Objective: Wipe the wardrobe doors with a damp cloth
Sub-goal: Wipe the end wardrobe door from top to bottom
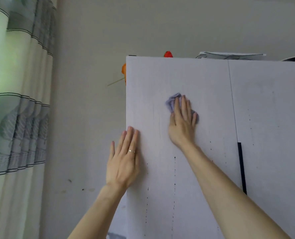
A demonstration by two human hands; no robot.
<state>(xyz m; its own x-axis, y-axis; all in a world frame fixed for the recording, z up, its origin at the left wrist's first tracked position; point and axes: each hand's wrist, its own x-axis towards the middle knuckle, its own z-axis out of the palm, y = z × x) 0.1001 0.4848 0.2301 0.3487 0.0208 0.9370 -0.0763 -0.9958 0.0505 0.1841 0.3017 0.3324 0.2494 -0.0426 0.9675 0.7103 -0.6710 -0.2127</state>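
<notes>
We see the right hand [182, 121] pressed flat against the left wardrobe door [177, 169], in its upper half and roughly midway across. Its fingers [183, 107] are extended and slightly spread, pinning a crumpled pale-purple cloth [171, 101] to the panel rather than curling round it; cloth shows above the fingertips and at the little-finger side. We cannot tell from the view whether the cloth is damp.

The left hand [124, 161] lies open at the door's left edge, fingers straight and close together, holding nothing; a ring [131, 151] sits on one finger. Whether the palm touches the door edge we cannot tell for certain.

Dark specks run in vertical lines down the lower door. A seam divides it from the right wardrobe door [271, 126], with a black handle strip [241, 168] just beside the seam. A red object [168, 54] shows on top of the wardrobe. A striped curtain [17, 100] hangs at the left, well apart.
</notes>
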